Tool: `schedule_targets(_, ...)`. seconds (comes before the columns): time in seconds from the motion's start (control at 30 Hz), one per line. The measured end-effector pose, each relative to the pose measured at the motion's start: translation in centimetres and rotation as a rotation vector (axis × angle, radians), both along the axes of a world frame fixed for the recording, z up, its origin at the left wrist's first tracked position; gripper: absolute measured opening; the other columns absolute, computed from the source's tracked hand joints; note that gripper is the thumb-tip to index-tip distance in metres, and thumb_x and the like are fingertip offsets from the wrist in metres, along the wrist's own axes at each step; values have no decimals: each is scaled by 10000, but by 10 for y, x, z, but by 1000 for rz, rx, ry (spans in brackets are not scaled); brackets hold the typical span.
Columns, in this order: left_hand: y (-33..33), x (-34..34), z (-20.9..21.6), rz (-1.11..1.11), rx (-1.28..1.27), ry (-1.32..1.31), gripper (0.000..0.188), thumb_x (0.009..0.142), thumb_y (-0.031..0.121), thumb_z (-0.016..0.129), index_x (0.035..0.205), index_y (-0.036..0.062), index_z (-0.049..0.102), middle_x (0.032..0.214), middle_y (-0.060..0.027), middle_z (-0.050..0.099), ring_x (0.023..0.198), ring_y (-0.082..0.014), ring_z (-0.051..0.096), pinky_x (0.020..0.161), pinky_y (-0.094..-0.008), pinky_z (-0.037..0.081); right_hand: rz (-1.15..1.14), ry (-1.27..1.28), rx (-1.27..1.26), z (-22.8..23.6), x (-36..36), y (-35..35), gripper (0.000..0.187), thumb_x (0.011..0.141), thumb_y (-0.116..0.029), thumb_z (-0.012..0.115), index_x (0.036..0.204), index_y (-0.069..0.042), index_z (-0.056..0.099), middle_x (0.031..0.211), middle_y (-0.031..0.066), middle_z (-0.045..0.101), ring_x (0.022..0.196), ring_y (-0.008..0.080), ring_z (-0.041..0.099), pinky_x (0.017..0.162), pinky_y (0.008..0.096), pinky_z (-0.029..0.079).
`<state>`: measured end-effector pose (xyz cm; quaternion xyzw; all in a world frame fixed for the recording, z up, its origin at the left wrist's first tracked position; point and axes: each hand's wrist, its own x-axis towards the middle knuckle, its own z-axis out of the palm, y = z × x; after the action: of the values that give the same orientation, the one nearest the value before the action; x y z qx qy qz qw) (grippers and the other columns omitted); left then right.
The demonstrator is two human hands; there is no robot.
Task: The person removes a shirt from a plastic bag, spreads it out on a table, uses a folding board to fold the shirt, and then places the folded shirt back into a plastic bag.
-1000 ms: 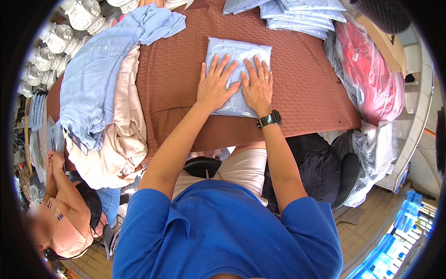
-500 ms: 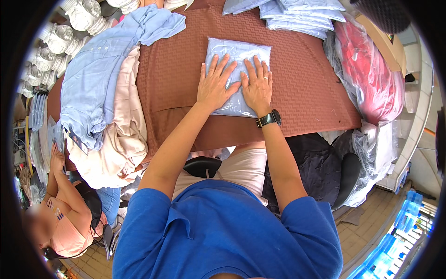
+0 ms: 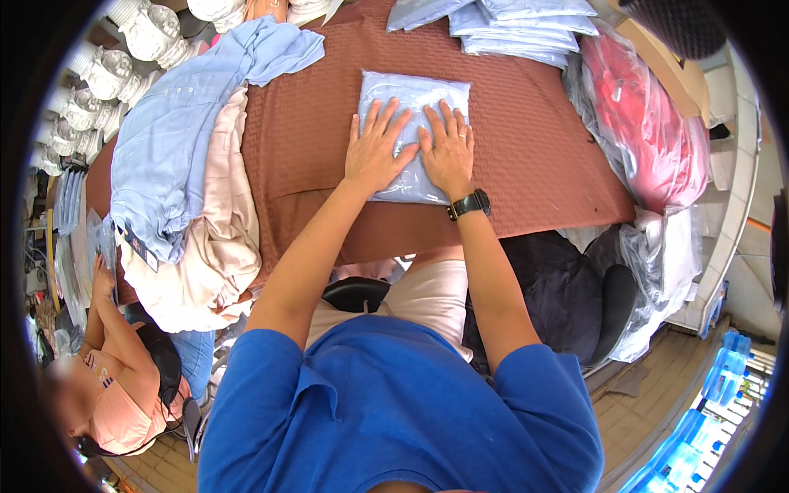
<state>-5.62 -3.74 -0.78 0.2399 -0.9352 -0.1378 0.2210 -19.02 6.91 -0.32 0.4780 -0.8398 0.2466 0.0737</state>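
Note:
A folded light-blue garment in a clear plastic bag [image 3: 415, 88] lies flat before me on the brown cloth-covered table [image 3: 304, 123]. Across its left side rests my left hand [image 3: 376, 149], palm down with the fingers spread. My right hand [image 3: 447, 153] presses flat on its right side, fingers outstretched, a ring on one finger and a dark watch on the wrist. The thumbs point toward each other over the middle of the bag. Neither hand grips anything. My palms hide the lower half of the garment in part.
Loose blue shirts [image 3: 177, 123] and cream garments [image 3: 222, 222] drape over the table's left side. Bagged blue garments [image 3: 518, 33] are stacked at the far right, near red clothing in plastic [image 3: 633, 115]. Another person [image 3: 131, 378] sits at lower left. White ornate objects [image 3: 148, 33] stand far left.
Both hands stay spread on the bagged garment, with only a slight shift. The whole view has moved a little, so the table and bag sit slightly further left.

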Motion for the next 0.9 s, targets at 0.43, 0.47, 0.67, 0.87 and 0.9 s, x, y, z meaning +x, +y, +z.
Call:
schedule_targets(0.43,-44,-40,11,61,12,93,525,1070,426,379,1532,177,401,1659,-44,257,1543,-333,154,1225,-593,105,100,-16,-235,27,-39,-45,464,999,-285,542,1441,-141,536,1557,134,437,1458,406,340,1184,557,259)
schedule_targets(0.47,-46,-44,5,87,-3,46,536,1063,449,378,1548,223,378,1662,-44,244,1540,-336,159,1219,-608,126,91,39,-161,20,-34,-54,467,1004,-302,528,1445,-150,532,1564,132,427,1463,403,332,1183,569,253)
schedule_targets(0.67,-41,-42,-4,116,41,-12,540,1037,491,398,1546,312,378,1656,-33,262,1537,-315,182,1213,-629,128,12,12,-32,-12,-31,-57,487,1028,-387,430,1490,-243,490,1622,63,346,1503,354,264,1220,556,153)
schedule_targets(0.87,-37,-41,-6,124,21,1,518,1039,467,404,1533,312,402,1642,-35,293,1532,-319,198,1207,-635,134,15,5,-39,-14,-31,-55,480,1018,-387,439,1467,-233,514,1604,67,371,1496,352,272,1221,550,152)
schedule_targets(0.9,-37,-40,-6,124,20,2,512,1042,462,401,1533,316,402,1642,-36,294,1531,-323,201,1204,-638,136,17,-2,-40,-14,-30,-55,479,1017,-388,440,1463,-231,517,1602,68,374,1495,352,273,1221,550,151)
